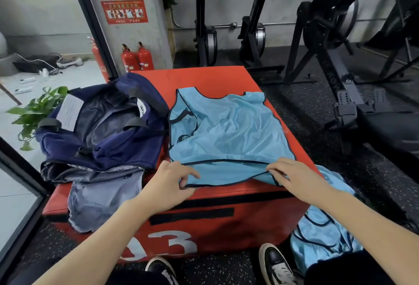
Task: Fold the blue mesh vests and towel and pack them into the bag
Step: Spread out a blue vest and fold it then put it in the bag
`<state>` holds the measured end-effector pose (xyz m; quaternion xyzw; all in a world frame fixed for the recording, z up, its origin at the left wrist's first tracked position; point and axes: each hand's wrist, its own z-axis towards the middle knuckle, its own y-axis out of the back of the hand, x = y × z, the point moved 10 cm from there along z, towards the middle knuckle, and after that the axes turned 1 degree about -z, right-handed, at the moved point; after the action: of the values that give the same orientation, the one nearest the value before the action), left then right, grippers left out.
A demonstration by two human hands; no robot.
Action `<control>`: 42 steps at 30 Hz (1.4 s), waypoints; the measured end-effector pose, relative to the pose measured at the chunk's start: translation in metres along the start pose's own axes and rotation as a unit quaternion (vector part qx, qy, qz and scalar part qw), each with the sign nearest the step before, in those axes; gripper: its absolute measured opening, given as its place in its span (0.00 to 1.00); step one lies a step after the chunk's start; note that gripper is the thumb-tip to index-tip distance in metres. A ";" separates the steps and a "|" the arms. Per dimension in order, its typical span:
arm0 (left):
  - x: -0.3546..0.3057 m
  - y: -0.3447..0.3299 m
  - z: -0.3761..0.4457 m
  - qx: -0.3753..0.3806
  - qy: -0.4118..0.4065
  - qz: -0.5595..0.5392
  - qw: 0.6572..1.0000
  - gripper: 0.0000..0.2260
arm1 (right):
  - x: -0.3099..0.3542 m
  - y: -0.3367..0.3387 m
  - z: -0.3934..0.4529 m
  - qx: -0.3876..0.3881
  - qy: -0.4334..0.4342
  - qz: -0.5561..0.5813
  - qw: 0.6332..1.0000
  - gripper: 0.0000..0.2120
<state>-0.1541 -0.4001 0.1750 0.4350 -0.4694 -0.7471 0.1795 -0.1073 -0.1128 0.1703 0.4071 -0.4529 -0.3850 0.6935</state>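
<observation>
The limp, light blue mesh vest (226,135), judged slippery, was pinched at its six-o'clock hem corners by both hands: left hand (175,181), right hand (292,177).

On the box (210,78), the bag (102,123) sits left, the vest (226,135) right. Towel (102,196) lies before the bag. More vests (324,237) hang off the box's right side.

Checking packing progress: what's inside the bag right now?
The navy bag lies open; only dark lining and black straps show inside, no vest. Its folds hide the bottom. The blue vest is on the red box.
</observation>
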 end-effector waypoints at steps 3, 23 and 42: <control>-0.003 0.001 0.001 0.007 -0.033 0.014 0.999 0.03 | 0.002 -0.005 -0.002 0.033 -0.009 -0.019 0.999 0.08; 0.040 0.014 0.017 -0.009 0.061 0.005 0.998 0.06 | 0.096 -0.056 0.101 0.062 0.088 0.035 0.994 0.08; 0.049 0.005 0.033 -0.102 -0.046 0.076 0.991 0.08 | 0.116 -0.111 0.146 0.078 0.038 0.052 0.995 0.11</control>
<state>-0.2092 -0.4177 0.1619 0.3428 -0.4298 -0.7945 0.2579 -0.2294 -0.2909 0.1433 0.4500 -0.4756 -0.2963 0.6953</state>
